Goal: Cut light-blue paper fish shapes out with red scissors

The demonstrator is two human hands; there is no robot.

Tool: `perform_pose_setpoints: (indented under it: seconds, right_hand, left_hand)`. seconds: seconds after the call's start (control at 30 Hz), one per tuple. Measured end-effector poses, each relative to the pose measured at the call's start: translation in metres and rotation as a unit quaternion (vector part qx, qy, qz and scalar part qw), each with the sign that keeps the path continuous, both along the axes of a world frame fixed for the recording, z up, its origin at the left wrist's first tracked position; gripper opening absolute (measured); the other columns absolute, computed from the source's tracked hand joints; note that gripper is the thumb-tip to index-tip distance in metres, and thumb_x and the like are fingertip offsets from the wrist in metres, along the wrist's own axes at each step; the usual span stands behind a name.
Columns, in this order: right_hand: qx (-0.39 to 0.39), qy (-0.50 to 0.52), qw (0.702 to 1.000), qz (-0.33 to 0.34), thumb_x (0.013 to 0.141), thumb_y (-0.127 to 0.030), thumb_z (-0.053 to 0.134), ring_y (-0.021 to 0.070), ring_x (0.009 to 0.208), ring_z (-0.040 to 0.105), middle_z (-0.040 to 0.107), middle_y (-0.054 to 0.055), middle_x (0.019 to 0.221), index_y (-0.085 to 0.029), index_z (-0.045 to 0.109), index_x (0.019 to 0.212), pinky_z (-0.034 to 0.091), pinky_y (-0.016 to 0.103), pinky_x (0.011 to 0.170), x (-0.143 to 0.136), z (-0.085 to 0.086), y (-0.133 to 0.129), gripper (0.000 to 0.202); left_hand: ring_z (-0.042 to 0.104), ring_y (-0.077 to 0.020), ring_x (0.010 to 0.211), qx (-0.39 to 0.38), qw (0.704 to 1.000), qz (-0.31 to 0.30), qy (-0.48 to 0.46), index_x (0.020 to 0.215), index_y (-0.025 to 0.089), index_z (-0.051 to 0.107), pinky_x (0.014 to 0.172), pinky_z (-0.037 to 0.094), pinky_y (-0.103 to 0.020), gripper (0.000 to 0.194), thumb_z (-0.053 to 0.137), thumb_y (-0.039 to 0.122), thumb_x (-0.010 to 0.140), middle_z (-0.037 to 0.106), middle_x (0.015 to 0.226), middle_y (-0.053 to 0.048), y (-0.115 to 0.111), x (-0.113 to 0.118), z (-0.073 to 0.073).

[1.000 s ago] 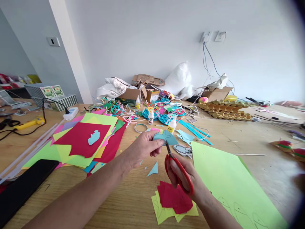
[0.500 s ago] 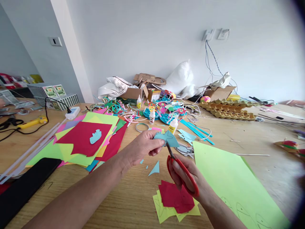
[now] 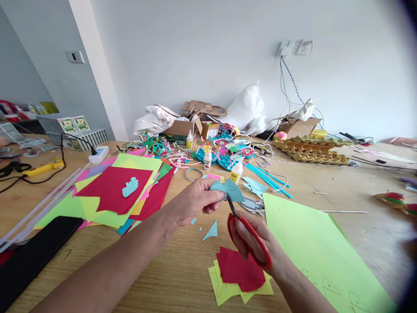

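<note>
Between its thumb and fingers, my left hand [image 3: 208,196] pinches a piece of blue paper [image 3: 233,191] with drawn lines on it. My right hand [image 3: 252,237] grips red-handled scissors [image 3: 260,256], their blades up against the lower edge of that paper. How far the blades are parted is hard to see. Small blue offcuts [image 3: 211,231] lie on the table below. Nearer to me, red paper pieces [image 3: 241,269] rest on yellow ones [image 3: 220,287] with pencil outlines. A blue fish-shaped cutout [image 3: 130,187] lies on the red sheet [image 3: 114,187] at left.
A large light-green sheet [image 3: 312,243] with drawn shapes spreads at right. Behind my hands stand glue bottles [image 3: 236,171], a tape roll [image 3: 194,174] and blue strips [image 3: 267,178]. Egg trays [image 3: 312,150] are at the back right. A black flat object [image 3: 35,256] lies at left.
</note>
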State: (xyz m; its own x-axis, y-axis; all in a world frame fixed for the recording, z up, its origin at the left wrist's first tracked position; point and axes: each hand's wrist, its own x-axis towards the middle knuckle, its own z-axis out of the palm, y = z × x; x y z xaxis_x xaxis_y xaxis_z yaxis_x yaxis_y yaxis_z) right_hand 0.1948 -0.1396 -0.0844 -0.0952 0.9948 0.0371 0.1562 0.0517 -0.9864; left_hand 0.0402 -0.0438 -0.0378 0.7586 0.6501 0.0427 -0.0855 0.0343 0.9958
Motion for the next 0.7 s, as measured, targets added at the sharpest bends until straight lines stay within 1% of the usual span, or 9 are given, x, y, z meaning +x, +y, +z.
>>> perform_pose_setpoints:
  seconds: [0.4,0.57,0.7]
  right_hand:
    - [-0.019,0.004,1.0,-0.01,0.082,-0.064,0.049,0.0077,0.036,0.033,0.04,-0.008,0.04,-0.022,0.043,0.063,0.02,0.021,0.039,-0.0007,0.0004,0.0001,0.048]
    - [-0.024,-0.022,0.999,-0.015,0.081,-0.068,0.047,0.0078,0.036,0.033,0.04,-0.008,0.04,-0.022,0.042,0.062,0.021,0.02,0.038,-0.0015,0.0006,-0.0002,0.05]
    - [-0.026,-0.059,0.998,-0.025,0.078,-0.072,0.045,0.007,0.035,0.031,0.036,-0.009,0.041,-0.022,0.039,0.059,0.02,0.02,0.036,-0.0034,0.0032,0.0007,0.053]
  left_hand:
    - [0.035,-0.0038,0.045,-0.001,1.0,0.006,0.004,0.06,0.017,0.046,0.045,0.026,-0.019,0.021,0.056,0.033,0.07,0.045,0.05,0.006,-0.0006,-0.0001,0.0023]
    - [0.033,-0.004,0.044,0.001,1.0,0.003,0.016,0.061,0.017,0.046,0.044,0.024,-0.018,0.018,0.056,0.03,0.069,0.044,0.049,0.007,0.0003,-0.0023,0.0047]
    - [0.032,-0.004,0.043,0.001,0.999,-0.01,0.033,0.062,0.017,0.047,0.042,0.022,-0.019,0.016,0.056,0.027,0.07,0.043,0.048,0.007,0.003,-0.0056,0.0066]
